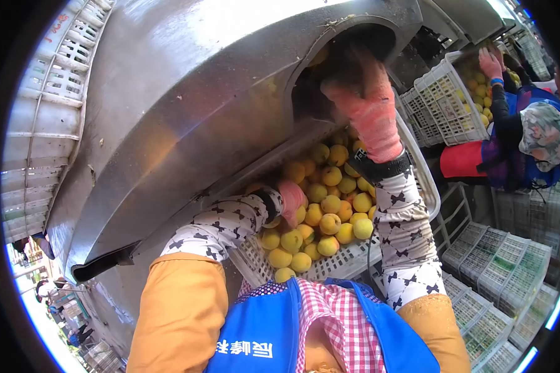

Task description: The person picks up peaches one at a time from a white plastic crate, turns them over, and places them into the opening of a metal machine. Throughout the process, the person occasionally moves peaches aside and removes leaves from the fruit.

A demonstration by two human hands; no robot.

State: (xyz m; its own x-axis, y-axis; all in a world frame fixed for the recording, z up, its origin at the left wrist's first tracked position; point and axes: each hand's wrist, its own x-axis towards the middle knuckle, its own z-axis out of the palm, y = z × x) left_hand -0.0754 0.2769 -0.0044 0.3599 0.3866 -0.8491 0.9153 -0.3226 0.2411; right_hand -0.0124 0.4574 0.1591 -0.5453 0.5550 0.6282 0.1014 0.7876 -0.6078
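Yellow peaches [330, 205] with orange blush fill a white plastic crate [348, 260] in front of my body. My left hand [290, 200], in a pink glove, rests low over the peaches at the crate's left side, and its fingers are mostly out of sight. Higher up, my right hand [368, 93], in a coral glove, reaches into the dark round opening [311, 93] of a metal machine. Its thumb stands apart from its stretched fingers, and nothing shows in its grip. The fingertips fade into shadow.
The machine's curved steel housing [186, 105] spans the upper left. A white crate [46, 118] stands at the far left. To the right, a co-worker [535, 137] handles a tilted crate [445, 102] of peaches. Stacked white crates [498, 261] sit at lower right.
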